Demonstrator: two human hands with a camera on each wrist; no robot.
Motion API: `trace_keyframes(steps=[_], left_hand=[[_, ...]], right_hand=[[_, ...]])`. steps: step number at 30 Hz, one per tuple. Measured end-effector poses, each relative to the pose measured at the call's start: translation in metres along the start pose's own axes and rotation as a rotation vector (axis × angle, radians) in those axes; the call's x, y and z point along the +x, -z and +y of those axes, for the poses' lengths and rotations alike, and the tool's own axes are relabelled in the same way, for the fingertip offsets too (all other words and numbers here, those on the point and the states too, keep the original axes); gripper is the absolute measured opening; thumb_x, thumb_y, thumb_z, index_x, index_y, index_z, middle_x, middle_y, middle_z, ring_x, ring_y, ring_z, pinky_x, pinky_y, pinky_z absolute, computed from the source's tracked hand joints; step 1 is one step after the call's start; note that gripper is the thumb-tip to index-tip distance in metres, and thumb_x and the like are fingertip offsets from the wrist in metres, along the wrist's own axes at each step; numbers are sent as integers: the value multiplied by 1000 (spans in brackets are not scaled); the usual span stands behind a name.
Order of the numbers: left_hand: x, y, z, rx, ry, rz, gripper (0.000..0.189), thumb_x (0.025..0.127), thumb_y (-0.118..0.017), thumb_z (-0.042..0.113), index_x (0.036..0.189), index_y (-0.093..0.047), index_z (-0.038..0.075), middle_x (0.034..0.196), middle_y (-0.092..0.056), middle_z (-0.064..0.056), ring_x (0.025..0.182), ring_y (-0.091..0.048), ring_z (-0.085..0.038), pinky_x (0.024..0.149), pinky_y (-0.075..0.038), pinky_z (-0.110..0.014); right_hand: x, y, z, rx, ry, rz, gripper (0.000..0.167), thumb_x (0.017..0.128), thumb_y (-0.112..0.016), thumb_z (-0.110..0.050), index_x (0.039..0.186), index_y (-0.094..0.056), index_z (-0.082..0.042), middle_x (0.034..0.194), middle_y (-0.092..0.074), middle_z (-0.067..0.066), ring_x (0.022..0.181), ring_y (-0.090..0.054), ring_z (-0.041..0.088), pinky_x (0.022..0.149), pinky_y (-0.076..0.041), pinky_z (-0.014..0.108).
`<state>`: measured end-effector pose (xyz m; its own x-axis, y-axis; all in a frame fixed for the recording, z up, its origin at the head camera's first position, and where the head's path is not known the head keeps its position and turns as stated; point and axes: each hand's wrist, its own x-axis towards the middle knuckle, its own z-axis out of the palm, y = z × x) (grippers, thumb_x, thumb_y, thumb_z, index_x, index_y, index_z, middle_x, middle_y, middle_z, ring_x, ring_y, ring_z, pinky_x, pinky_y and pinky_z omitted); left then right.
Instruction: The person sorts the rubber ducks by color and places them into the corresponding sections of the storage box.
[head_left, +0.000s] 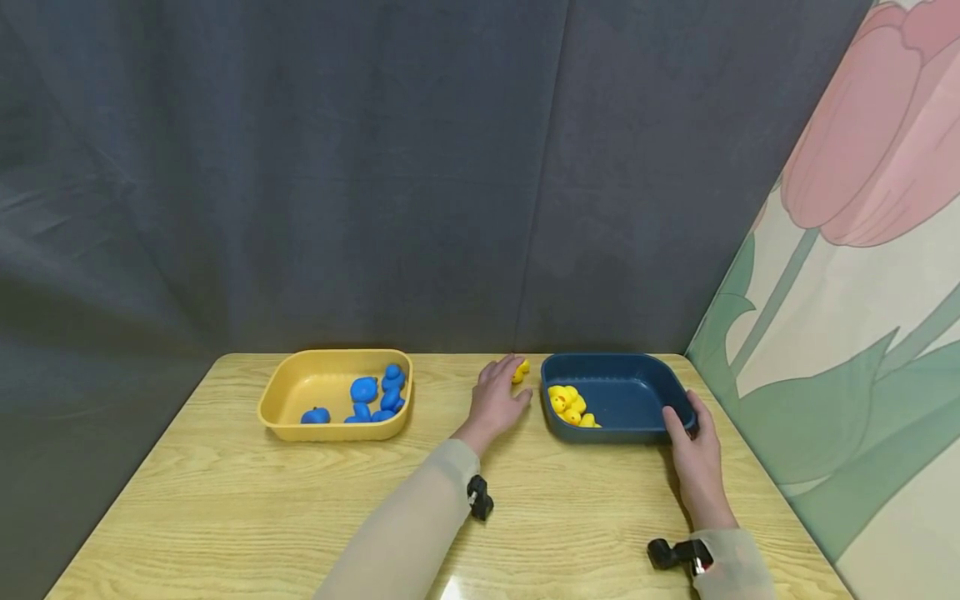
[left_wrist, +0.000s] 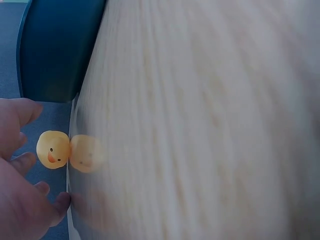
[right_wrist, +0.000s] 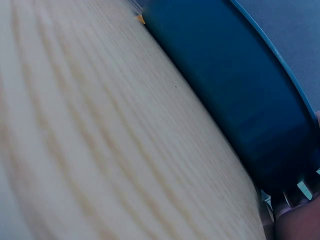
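Observation:
A small yellow rubber duck [head_left: 521, 372] stands near the back of the table, beside my left hand [head_left: 495, 400]. In the left wrist view the fingers spread around the duck [left_wrist: 53, 149], with a gap between them and it. My right hand [head_left: 699, 467] grips the right end of a dark blue plastic basin [head_left: 630, 404], thumb over the rim and fingers along the outer wall. Several yellow ducks [head_left: 572, 407] lie bunched at that basin's left end. The right wrist view has the basin's outer side [right_wrist: 230, 85] and only part of the hand [right_wrist: 305, 222].
A yellow basin [head_left: 300, 392] sits at the back left of the wooden table [head_left: 225, 492], with several blue rubber toys [head_left: 364, 389] inside. Behind the table hangs a grey curtain [head_left: 375, 183]. A wall with a tulip print [head_left: 847, 400] runs along the right edge.

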<state>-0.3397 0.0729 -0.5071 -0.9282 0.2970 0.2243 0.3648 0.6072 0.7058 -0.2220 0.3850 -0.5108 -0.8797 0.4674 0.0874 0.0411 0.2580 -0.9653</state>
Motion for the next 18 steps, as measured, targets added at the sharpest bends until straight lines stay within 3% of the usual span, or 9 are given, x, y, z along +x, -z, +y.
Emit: trace_keyframes(steps=[12,18], left_hand=[[1,0,0,4,1,-11,64,108,-73,23,167,-50,13,174,-42,-10,163,-30,-43,125,-32,-70],[0,0,1,36,5,0,63,107,-75,24,165,-52,15,169,-51,-7,160,-35,-40,125,-34,-64]], right_hand=[[-1,-1,3,-8,10,7,79,115,-57,-43,179,-16,-19,185,-10,8,169,-10,26,135,-14,40],[-1,-1,3,-15,12,7,79,116,-57,-43,179,-16,-19,185,-10,9,169,-9,27,136,-13,43]])
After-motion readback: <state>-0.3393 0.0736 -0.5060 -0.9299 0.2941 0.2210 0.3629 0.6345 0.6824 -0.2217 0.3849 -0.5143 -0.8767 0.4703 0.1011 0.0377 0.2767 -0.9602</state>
